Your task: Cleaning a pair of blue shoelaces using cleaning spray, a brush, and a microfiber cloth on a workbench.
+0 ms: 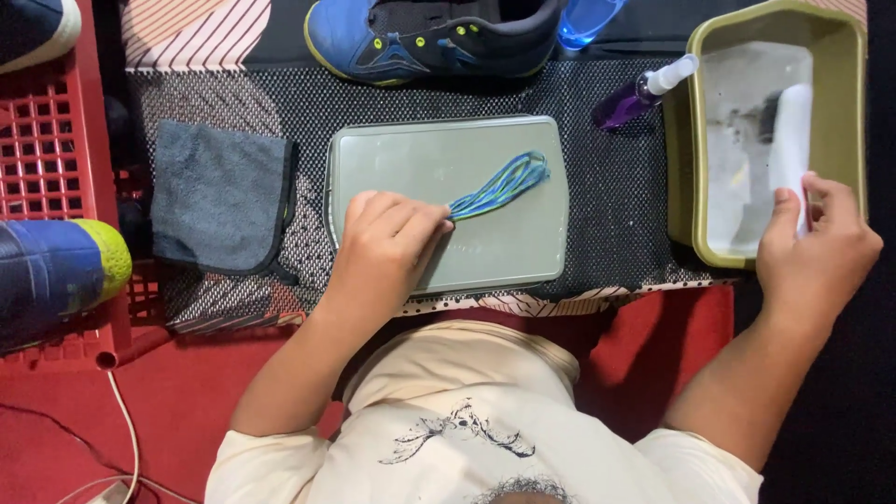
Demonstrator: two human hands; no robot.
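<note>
- A purple spray bottle (639, 96) with a white nozzle lies between the grey tray (523, 252) and the olive basin (845, 112)
- Left hand (387, 245) pinches the end of the blue-green shoelaces (502, 185), which fan across the tray
- Right hand (817, 247), grip pressed onto a white brush (793, 140), rests at the basin's near rim

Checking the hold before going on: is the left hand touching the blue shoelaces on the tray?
Touching. The head view shows the left hand with its fingertips pressed on the near end of the blue shoelaces, which lie on the grey tray.
</note>
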